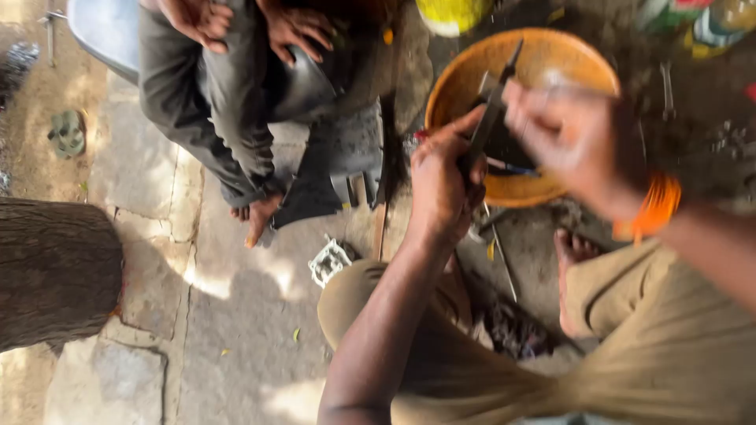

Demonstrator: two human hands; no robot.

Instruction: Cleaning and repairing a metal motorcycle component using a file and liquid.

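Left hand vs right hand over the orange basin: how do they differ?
The left hand is sharp in the frame and wrapped around a dark metal tool; the right hand is motion-blurred, fingers pinched near the tool's upper part, contact unclear. The left wrist is bare; the right wrist wears an orange band. The left sits at the basin's near rim, the right over its middle. Both are bare and raised above the basin.

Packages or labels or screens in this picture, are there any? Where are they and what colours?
Possible packaging: top right corner, beyond the orange bowl; blurred rounded shapes in green, red and yellow; too blurred to tell what kind.
No signs or screens show.
The left hand grips a dark metal tool over the bowl; no label shows on it.
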